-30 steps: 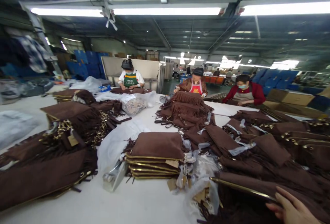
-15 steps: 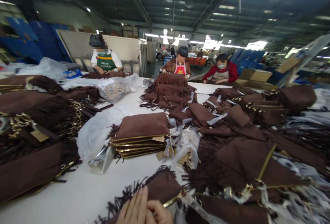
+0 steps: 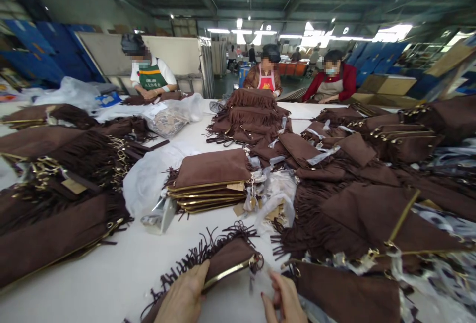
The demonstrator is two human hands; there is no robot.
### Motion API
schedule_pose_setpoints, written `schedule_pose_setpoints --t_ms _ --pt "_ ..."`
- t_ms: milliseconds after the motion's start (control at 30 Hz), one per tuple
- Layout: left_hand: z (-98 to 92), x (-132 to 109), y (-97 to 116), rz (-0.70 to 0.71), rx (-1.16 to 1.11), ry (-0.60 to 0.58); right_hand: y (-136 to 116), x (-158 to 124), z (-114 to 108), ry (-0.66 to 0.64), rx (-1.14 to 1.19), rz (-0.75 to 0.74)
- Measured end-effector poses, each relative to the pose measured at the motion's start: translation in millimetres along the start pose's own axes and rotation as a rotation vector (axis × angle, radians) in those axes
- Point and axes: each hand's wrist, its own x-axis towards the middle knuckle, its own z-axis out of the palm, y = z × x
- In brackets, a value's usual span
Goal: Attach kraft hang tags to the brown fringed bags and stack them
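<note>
A brown fringed bag (image 3: 233, 255) with a gold zipper lies on the near part of the white table, its fringe pointing away from me. My left hand (image 3: 186, 290) is closed over its left part, fingers on the brown material beside the zipper. Just right of the bag's metal ring, my right hand (image 3: 283, 299) has thumb and fingers apart, with nothing visible between them. Thin clear plastic hangs by the ring, close to my right fingertips. Another brown bag (image 3: 347, 288) lies right of that hand.
A neat stack of brown bags (image 3: 211, 169) stands ahead, beside clear plastic wrapping (image 3: 143, 181). Heaps of fringed bags (image 3: 357, 214) fill the right side, and more bags (image 3: 55, 238) lie left. Three co-workers, one in a green apron (image 3: 150, 84), work across the table (image 3: 148, 258).
My hands were close together over the bag; now they are apart, the right one moved rightward off it. More of the gold zipper and ring shows. The view has shifted slightly.
</note>
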Motion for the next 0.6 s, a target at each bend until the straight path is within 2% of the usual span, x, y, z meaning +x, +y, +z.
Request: schedule_pose_setpoints --t_ms 133,267,400,467,533,600 --pt "-29.2 -2 8 0.006 -0.119 -0.009 -12 24 -2 -0.018 0.026 0.001" --pt "-49.1 -11 15 0.022 -0.178 -0.005 -28 52 -4 -0.086 0.041 0.145" --pt "-53.9 -15 10 0.026 -0.261 -0.107 -25 75 -8 -0.338 0.169 0.348" --pt "-51.8 -14 4 0.007 -0.332 -0.136 -15 80 -13 -0.411 0.186 0.426" --pt "-47.7 -11 -3 -0.025 -0.401 -0.162 -6 80 -19 -0.331 0.077 0.404" --pt "-42.6 -8 -10 -0.05 -0.464 -0.207 -3 77 -22 -0.193 -0.029 0.28"
